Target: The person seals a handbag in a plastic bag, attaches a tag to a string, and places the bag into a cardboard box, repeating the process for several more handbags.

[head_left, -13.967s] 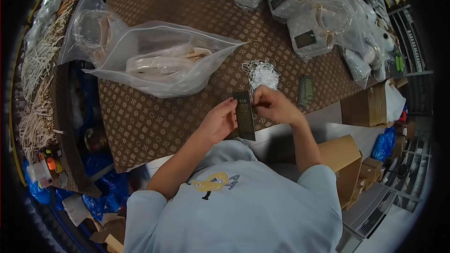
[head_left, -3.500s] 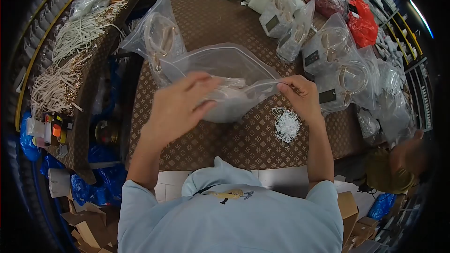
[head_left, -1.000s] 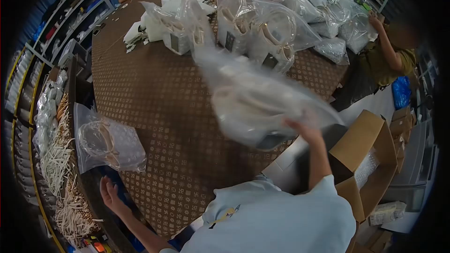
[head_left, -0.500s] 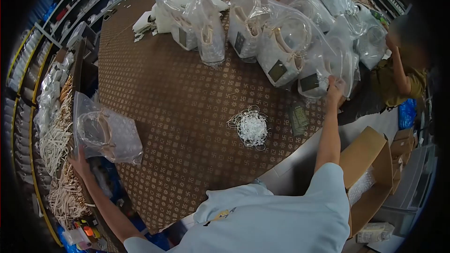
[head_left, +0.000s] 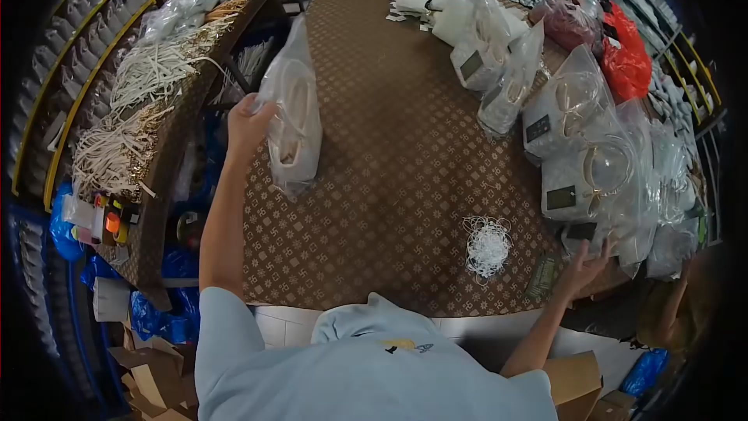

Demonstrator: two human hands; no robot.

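Note:
My left hand (head_left: 251, 121) is closed on the edge of a clear plastic bag (head_left: 294, 121), which stands upright at the table's left side with a pale handbag inside. On the right, my right hand (head_left: 583, 267) has its fingers spread beside the lower edge of the bagged handbags. The nearest bag there has a dark card (head_left: 580, 231) showing. Bagged handbags (head_left: 573, 187) with dark tags crowd the right side. A tangle of white strings (head_left: 488, 248) lies on the patterned table (head_left: 374, 210), with green cards (head_left: 541, 277) to its right.
Two more bagged handbags (head_left: 477, 62) stand farther back beside white sheets (head_left: 413, 5). Red plastic bags (head_left: 626, 54) lie at the back right. A side bench holds pale straps (head_left: 125, 140). Another person's arm (head_left: 675, 300) shows at the right edge, near a cardboard box (head_left: 575, 378).
The view has turned left. My left hand has brought its bag from the left edge onto the table, upright. My right hand has come off the right-hand bag and its fingers have opened.

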